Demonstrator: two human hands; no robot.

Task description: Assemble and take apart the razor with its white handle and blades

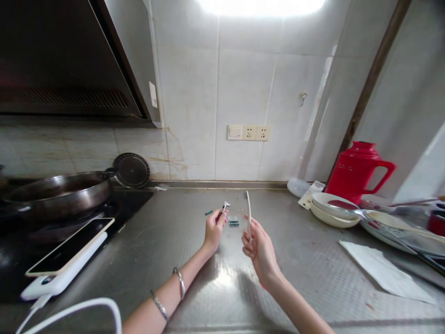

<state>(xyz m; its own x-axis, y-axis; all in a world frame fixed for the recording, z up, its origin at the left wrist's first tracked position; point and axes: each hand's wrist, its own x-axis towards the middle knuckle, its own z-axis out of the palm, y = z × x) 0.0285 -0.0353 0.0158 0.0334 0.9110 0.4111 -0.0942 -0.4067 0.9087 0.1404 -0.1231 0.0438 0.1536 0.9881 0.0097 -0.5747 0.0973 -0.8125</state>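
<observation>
My left hand (213,232), with two bracelets on its forearm, is closed around a small razor (225,206). The razor's metallic T-shaped head points up and away from me. In my right hand (260,248), a white toothbrush (248,208) stands nearly upright, bristle end at the top and pointing left. Between the hands, small dark-teal razor cartridges (233,223) lie on the steel counter (181,222), by a clear piece too small to make out. Another dark-teal strip (208,213) rests just left of the razor.
At left, a pan (59,192) sits on the black stove, with a phone (71,248) on a white power bank (66,273) and its cable in front. Stacked bowls (333,218), a red thermos jug (358,174) and a white paper sheet (385,271) occupy the right side.
</observation>
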